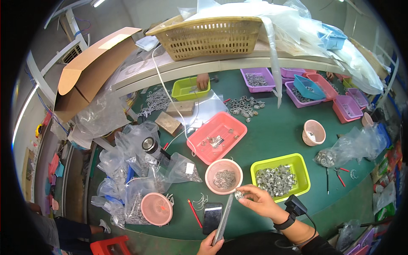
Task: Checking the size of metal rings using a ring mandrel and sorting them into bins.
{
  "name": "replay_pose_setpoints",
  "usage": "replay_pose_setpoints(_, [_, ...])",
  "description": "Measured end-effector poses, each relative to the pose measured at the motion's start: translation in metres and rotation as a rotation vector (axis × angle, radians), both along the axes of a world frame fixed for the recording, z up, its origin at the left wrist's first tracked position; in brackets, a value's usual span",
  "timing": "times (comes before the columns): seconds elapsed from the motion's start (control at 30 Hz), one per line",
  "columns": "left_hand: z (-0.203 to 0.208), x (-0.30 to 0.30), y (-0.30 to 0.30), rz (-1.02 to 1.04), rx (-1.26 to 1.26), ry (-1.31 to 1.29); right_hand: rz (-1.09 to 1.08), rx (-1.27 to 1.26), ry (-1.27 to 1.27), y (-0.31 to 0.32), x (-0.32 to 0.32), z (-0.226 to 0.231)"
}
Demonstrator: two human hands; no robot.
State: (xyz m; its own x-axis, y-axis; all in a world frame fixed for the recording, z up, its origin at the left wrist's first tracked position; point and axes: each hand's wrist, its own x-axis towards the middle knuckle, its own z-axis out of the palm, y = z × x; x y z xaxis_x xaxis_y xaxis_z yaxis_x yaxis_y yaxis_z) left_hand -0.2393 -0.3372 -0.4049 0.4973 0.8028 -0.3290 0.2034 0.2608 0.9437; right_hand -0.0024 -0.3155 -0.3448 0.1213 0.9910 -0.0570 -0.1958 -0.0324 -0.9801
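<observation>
My left hand (pixel 210 245), at the lower edge, is closed round the thick end of a grey tapered metal rod (pixel 224 219), which looks like a ring mandrel. It slants up and slightly right. Near its upper tip, my right hand (pixel 259 202) pinches a small silvery metal ring (pixel 239 195) between thumb and fingers; whether the ring touches the rod I cannot tell. Just beyond stands a round pink basket (pixel 209 172) with small metal pieces. A yellow-green tray (pixel 305 172) of metal rings lies beyond my right hand. A black phone (pixel 212 218) rests left of the rod.
A red pen (pixel 194 213), another pink basket (pixel 157 209) and plastic bags (pixel 112 187) of parts lie left. Behind are a pink tray (pixel 197 140) and a steel flask (pixel 155 147). Pliers (pixel 340 177) lie right. Across the table, another person's hand (pixel 203 80) reaches into a green tray.
</observation>
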Motion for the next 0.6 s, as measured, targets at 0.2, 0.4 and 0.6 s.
replay_pose_setpoints(0.2, [0.015, 0.009, 0.001, -0.130, 0.338, -0.027, 0.278, 0.017, -0.069, -0.011, 0.013, -0.002])
replay_pose_setpoints(0.4, [0.027, 0.025, 0.002, -0.185, 0.057, -0.085, 0.292, -0.080, 0.132, -0.023, 0.010, -0.008])
replay_pose_setpoints(0.6, [0.037, 0.042, 0.000, -0.149, -0.414, -0.192, 0.177, -0.216, 0.183, -0.028, 0.010, -0.027])
